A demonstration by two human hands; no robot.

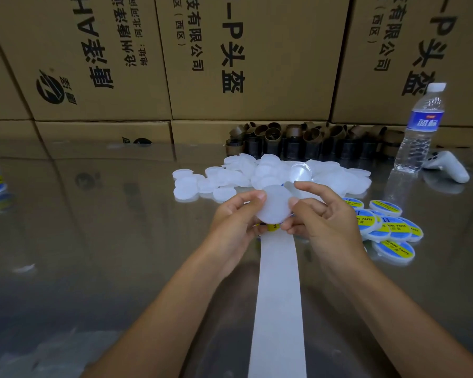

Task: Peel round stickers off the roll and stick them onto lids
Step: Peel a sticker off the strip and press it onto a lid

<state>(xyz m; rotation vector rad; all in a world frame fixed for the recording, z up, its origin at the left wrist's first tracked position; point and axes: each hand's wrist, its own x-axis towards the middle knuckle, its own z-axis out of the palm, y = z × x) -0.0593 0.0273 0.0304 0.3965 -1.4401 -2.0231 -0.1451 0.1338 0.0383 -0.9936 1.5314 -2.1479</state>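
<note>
White backing strip (pixel 279 296) runs up to the left hand (pixel 234 216) and right hand (pixel 321 214), both pinching a frosted lid (pixel 274 204) by its rim, probably light, stiff, slippery.

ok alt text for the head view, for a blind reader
A left hand and right hand hold a plain white lid above a white backing strip on a table. Blank lids are heaped behind, stickered lids and a water bottle sit to the right, cardboard boxes beyond.
</note>
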